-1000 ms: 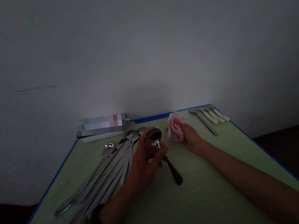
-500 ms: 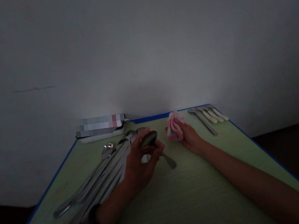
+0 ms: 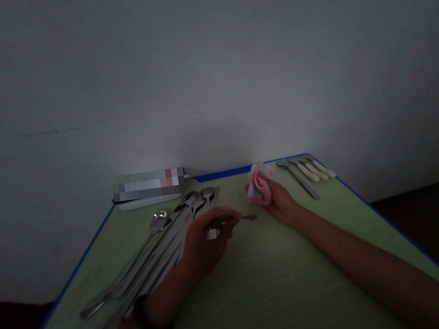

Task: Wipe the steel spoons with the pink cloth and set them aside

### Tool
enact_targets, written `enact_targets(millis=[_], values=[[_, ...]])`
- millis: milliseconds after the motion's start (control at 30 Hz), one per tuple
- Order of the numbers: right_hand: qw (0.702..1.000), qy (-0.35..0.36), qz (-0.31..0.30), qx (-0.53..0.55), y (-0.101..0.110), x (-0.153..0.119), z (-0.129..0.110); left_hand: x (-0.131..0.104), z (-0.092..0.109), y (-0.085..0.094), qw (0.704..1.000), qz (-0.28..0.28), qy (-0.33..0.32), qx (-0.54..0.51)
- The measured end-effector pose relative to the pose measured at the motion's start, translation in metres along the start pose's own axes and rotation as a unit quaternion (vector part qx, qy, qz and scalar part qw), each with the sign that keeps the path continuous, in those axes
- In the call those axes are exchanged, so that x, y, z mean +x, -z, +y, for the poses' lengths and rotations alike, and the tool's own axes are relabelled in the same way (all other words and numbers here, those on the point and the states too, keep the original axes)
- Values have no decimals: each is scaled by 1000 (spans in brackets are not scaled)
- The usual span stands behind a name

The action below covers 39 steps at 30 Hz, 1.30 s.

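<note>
My left hand (image 3: 208, 236) is closed on a metal spoon (image 3: 248, 218), whose handle end sticks out to the right past my fingertips. The spoon lies nearly level, and my fingers cover much of it. To the right, my right hand (image 3: 278, 200) grips a crumpled pink and white cloth (image 3: 260, 185), held up from the table. A gap separates the cloth from the spoon's end. Left of and beneath my left hand lie several long metal utensils (image 3: 146, 257), their handles toward me. My left forearm hides part of them.
Several spoons with white handles (image 3: 308, 171) and a metal spoon (image 3: 299, 180) lie at the far right of the green table (image 3: 280, 286). A flat white-edged object (image 3: 151, 200), blurred on top, sits at the back left. Behind the blue table edge stands a grey wall (image 3: 207, 69).
My left hand has lowered and turned the spoon, so its bowl no longer faces up in view. The cloth in my right hand has shifted slightly right.
</note>
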State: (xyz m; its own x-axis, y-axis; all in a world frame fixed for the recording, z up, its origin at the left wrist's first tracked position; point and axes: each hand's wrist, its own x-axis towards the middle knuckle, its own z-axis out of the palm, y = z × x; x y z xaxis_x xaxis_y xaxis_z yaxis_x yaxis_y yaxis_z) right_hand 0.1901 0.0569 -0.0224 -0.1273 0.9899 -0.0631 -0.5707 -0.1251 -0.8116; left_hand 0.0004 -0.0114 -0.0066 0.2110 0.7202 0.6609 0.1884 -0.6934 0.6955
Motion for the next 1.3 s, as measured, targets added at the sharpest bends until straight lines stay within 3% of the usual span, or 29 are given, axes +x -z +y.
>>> enact_targets(millis=[200,400,567,700,900,1000,1167,1300], values=[[1000,5,4,12,-1,-1,-1,-2,2,1,990,-70,-88,86],[997,13,10,73,1,4,0,1,-1,7,989,-73,-53,116],[986,59,37,150,-1,7,-1,0,0,11,964,-215,-75,139],[981,70,61,170,-3,6,-2,0,-1,9,945,-242,-63,211],[984,44,77,156,-2,5,-2,-1,-7,6,947,-218,-30,235],[987,50,56,141,-1,5,-1,-1,-8,7,952,-204,6,228],[993,53,29,104,-5,4,0,3,-9,6,969,-76,99,213],[996,51,24,73,-6,3,1,6,-8,5,987,15,112,116]])
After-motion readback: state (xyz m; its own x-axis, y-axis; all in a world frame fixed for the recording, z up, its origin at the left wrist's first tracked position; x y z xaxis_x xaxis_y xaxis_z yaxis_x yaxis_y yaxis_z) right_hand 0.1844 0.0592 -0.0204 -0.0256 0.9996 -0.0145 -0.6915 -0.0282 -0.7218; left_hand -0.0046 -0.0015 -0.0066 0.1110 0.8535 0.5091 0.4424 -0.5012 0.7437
